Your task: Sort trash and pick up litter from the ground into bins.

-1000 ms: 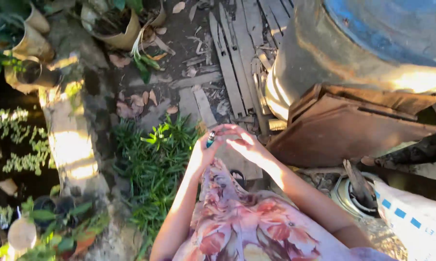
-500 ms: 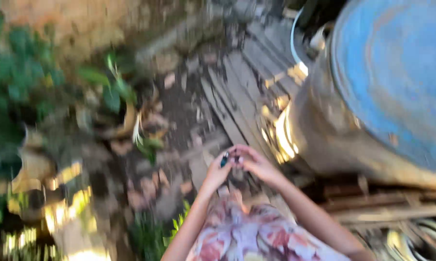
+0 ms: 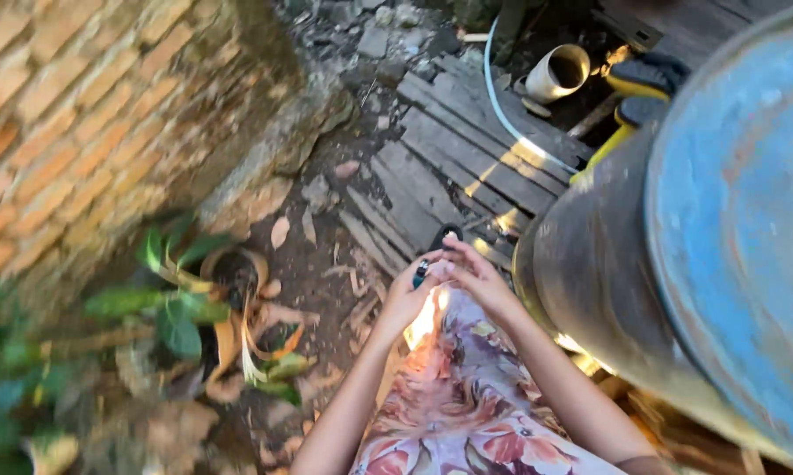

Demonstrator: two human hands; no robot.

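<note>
My left hand (image 3: 405, 295) and my right hand (image 3: 476, 274) meet in front of me, above a flowered dress (image 3: 454, 405). Together they hold a small dark object with a blue-green part (image 3: 423, 271) between the fingertips; its exact kind is too small to tell. The left thumb and fingers pinch it, and the right fingers curl over it from the right. Below the hands lie weathered wooden planks (image 3: 449, 167) on dirt.
A big blue metal drum (image 3: 704, 220) stands close at the right. A brick wall (image 3: 71, 114) rises at the left, with a broken pot and green plant (image 3: 207, 299) at its foot. Farther off lie a pale pipe piece (image 3: 559, 72), a hose and yellow-black gloves (image 3: 638, 84).
The view has swung up and to the left: the brick wall has come into view and the drum now fills the right. Both hands stay together on the small object.
</note>
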